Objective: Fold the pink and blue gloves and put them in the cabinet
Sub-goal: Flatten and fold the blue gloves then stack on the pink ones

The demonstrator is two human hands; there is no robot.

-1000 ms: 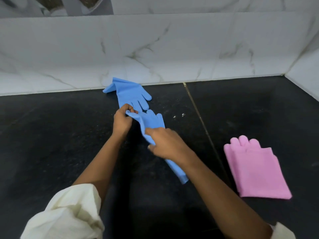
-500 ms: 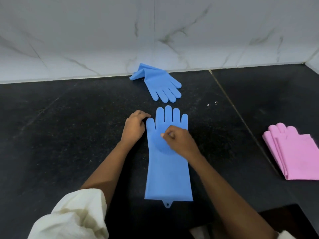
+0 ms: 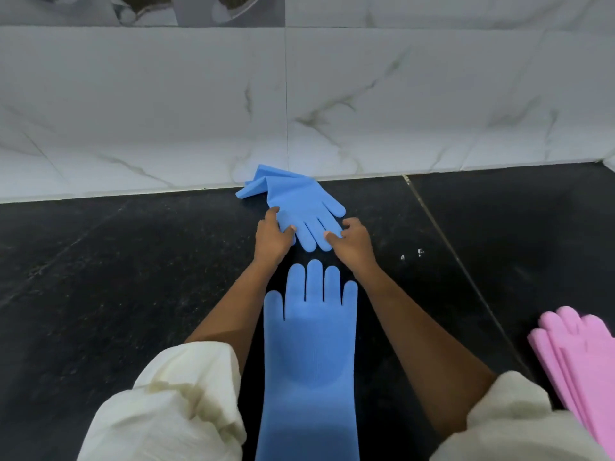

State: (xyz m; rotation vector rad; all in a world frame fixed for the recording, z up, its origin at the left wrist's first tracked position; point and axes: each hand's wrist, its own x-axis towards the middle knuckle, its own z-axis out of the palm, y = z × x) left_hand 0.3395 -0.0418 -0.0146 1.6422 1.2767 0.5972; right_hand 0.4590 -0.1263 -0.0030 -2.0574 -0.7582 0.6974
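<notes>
Left hand [image 3: 271,239] and right hand [image 3: 352,242] each pinching finger ends of the far blue glove [image 3: 299,204] by the wall tiles [image 3: 199,111]. Moved forward off the near blue glove [image 3: 307,354], left flat on the bench [image 3: 100,277]. Pink gloves [image 3: 585,357] folded at right.

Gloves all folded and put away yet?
Not yet. The pink gloves look folded, at the right edge. One blue glove lies flat, unfolded. The left hand and right hand are gripping the second blue glove by the wall. Folding both and the cabinet remain.
</notes>
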